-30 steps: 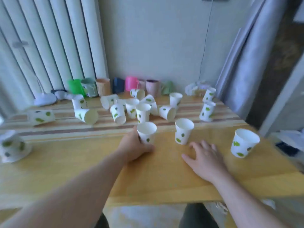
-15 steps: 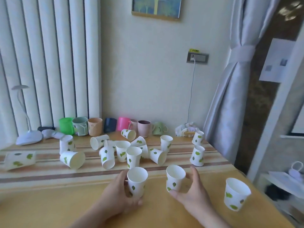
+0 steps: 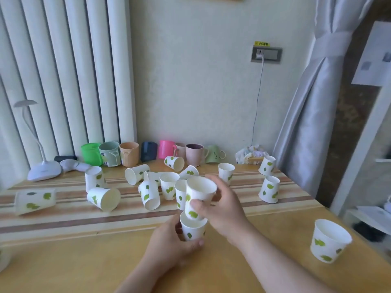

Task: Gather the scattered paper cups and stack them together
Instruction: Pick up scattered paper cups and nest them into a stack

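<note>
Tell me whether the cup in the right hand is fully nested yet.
Not yet. The right hand holds its cup tilted, base just entering the left hand's cup.

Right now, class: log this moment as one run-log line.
phase: first nesting | left hand: holds lower cup | right hand: lowering upper cup in | remaining: many loose

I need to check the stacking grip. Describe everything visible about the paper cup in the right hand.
The white paper cup with green leaf prints is held upright, tilted slightly, mouth open and empty. The right hand wraps its far side, thumb across the lower front. Its base dips into the mouth of a matching cup gripped by the left hand on the wooden table.
</note>
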